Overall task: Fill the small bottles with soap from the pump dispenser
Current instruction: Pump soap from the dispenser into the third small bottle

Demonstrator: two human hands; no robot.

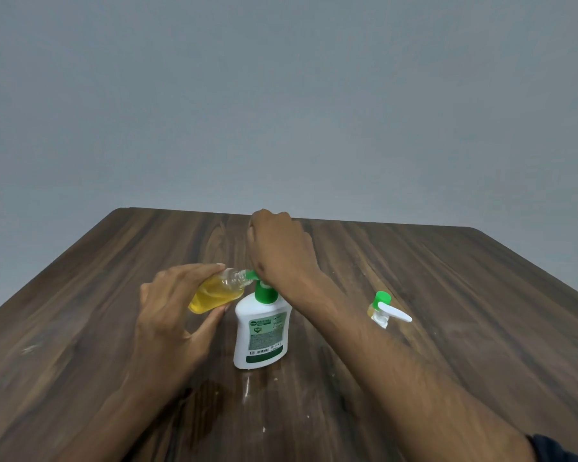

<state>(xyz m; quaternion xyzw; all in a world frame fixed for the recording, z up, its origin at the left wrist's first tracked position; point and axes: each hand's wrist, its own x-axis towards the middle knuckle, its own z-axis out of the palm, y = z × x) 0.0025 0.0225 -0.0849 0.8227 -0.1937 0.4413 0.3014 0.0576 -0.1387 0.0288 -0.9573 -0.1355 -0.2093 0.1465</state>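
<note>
Mid-tabletop, the left hand (177, 305) wraps the tilted small bottle (219, 290), mouth touching the white pump dispenser (261, 331) spout, while the curled right hand (277, 248) covers the pump head: press slowly, keeping mouth and spout aligned.

I see a dark brown wooden table (431, 295) with strong grain and some small pale specks on its near part. Behind it, I see a plain grey wall (281, 95).
</note>
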